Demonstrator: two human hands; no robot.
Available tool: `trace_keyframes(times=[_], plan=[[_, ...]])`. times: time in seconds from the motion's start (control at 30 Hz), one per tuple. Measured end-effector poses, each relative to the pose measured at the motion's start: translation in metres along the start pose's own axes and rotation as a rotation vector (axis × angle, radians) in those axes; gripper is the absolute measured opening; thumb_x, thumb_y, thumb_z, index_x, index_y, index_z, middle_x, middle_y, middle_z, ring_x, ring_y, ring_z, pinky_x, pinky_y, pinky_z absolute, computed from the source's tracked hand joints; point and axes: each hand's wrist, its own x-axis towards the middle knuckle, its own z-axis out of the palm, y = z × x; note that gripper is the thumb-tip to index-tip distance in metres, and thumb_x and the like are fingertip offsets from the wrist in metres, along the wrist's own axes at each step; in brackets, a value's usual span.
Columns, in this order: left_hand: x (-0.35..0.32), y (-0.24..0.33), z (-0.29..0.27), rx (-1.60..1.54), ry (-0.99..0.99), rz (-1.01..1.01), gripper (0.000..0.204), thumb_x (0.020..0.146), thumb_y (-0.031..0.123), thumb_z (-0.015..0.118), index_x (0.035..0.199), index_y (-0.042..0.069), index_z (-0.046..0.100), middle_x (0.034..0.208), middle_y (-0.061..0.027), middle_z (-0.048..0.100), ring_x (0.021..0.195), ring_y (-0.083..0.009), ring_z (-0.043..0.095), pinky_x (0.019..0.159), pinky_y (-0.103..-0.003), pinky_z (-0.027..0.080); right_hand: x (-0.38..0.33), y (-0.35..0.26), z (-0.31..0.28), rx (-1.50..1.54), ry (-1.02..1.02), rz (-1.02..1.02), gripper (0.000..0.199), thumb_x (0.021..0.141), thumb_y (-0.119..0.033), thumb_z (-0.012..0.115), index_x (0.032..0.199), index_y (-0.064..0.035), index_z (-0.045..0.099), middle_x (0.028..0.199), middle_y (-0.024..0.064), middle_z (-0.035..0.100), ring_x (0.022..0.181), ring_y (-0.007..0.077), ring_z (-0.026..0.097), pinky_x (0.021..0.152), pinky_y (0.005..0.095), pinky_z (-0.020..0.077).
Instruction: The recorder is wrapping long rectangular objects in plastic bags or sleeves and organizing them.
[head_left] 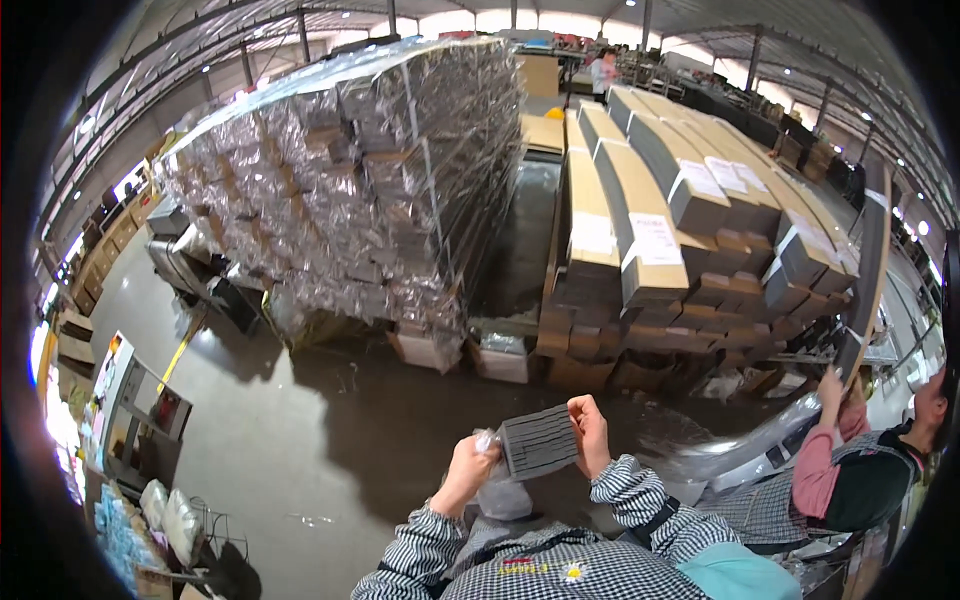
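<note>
Held up in front of my body is a dark grey ribbed block (540,442), lined with thin dark slits like a stack of narrow strips. The fingers of my right hand (590,438) pinch its right end. At its left end, my left hand (466,474) is closed on a wad of crumpled clear plastic film (486,441). Whether those fingers also grip the block cannot be seen. More clear film (504,499) hangs below the block, near my left wrist.
A tall film-wrapped stack of bundles (350,180) stands ahead on the left. Long brown cartons (650,235) are piled ahead on the right. A co-worker (860,470) close on my right handles a long dark strip (872,280). A display stand (120,400) is at left.
</note>
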Motion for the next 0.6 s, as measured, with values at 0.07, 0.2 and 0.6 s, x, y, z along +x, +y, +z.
trace_keyframes(times=[0.07,0.2,0.6], plan=[[0.006,-0.015,-0.001,0.08,0.027,-0.03,0.017,0.086,0.01,0.057,0.074,-0.001,0.055,0.064,0.0001,0.052,0.061,-0.0096,0.045,0.053,-0.032,0.039,-0.006,0.028,-0.003,0.111,0.013,0.159,0.005,0.097,0.0,0.054,0.1,-0.0029,0.051,0.082,0.0,0.055,0.072,0.0059,0.051,0.065,0.0206,0.0432],[0.0,-0.006,-0.011,-0.047,0.026,-0.021,0.016,0.085,0.012,0.057,0.073,0.0,0.057,0.064,0.0013,0.054,0.06,-0.0096,0.048,0.054,-0.03,0.04,0.0,0.001,0.003,-0.045,-0.064,0.148,0.008,0.094,-0.002,0.055,0.1,-0.0035,0.049,0.074,-0.0006,0.051,0.055,0.0028,0.044,0.048,0.0206,0.0359],[0.026,0.03,-0.042,0.456,-0.405,0.422,0.062,0.08,0.014,0.068,0.14,0.016,0.051,0.086,-0.0237,0.067,0.081,-0.0398,0.067,0.073,-0.044,0.053,0.017,0.057,-0.008,-0.054,-0.003,0.413,0.008,0.096,-0.004,0.052,0.103,-0.0019,0.054,0.067,-0.0005,0.051,0.054,0.0062,0.047,0.045,0.0237,0.0396]])
